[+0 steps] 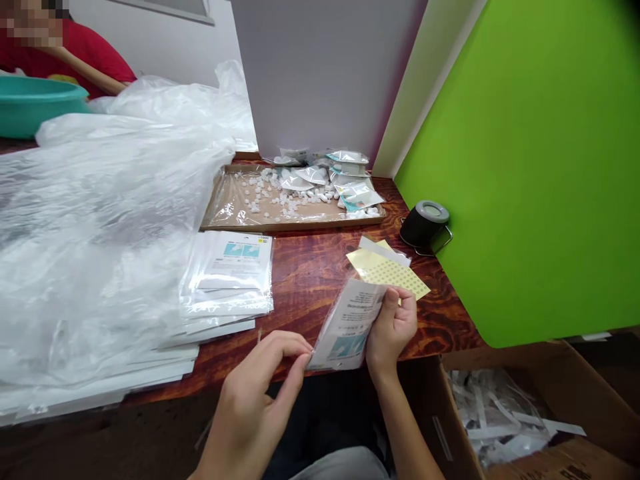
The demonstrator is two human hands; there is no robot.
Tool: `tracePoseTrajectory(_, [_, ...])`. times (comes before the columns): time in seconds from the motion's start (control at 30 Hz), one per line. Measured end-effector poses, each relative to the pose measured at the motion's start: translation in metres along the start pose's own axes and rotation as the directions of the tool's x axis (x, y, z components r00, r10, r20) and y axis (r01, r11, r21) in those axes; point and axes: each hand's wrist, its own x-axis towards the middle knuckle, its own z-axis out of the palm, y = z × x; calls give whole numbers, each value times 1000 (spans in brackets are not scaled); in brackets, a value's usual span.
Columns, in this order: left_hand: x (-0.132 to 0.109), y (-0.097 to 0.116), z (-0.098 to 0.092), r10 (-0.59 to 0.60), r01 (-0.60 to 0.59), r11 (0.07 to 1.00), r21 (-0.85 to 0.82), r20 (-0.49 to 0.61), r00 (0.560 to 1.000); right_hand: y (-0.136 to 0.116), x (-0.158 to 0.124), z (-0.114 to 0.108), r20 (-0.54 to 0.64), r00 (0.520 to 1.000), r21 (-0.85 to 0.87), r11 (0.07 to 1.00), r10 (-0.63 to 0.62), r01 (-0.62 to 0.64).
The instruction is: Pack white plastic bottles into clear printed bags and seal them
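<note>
Left hand (263, 393) and right hand (397, 320) hold one thin packet (347, 327)

Both hands are closed on the packet, which is tilted in the air at the front edge of the table (295, 267). The left thumb and first finger make a narrow pinch at its lower left corner. The right hand has its thumb on the printed face, near the right edge, with the fingers curled beside it.

I judge the packet to be very light: a printed card in clear plastic film. The card should bend a little, but a hard squeeze could crease it. The film looks shiny, so it may slip; it is better to take it by the edges and corners, with soft pressure.

Some things are difficult to see. The back of the packet is turned away, its small print cannot be read, and I cannot tell what is inside besides the card. The right hand and the packet cover part of the sticker sheet (387, 270). Plastic sheeting (115, 233) lies over part of the packet stack (240, 267). The teal basin (40, 103) is cut by the left border.
</note>
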Motion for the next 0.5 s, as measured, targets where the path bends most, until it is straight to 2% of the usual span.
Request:
tracePoseTrajectory(0.13, [2,-2,8,52,-32,995,99,-210,976,-1,-9,0,-69,998,41,999,-7,10])
tracePoseTrajectory(0.23, [1,-7,17,76,-39,992,117,-329,941,1,-18,1,-65,996,119,991,66,-58])
tracePoseTrajectory(0.37, [0,-9,24,55,-20,995,94,-376,925,4,-27,2,-29,990,139,981,141,-136])
tracePoseTrajectory(0.43, [1,-8,24,98,-50,989,138,-369,924,1,-32,2,-1,978,150,967,211,-208])
tracePoseTrajectory(0.5, [2,-6,24,158,-96,978,185,-357,920,-5,-38,4,89,952,157,939,294,-305])
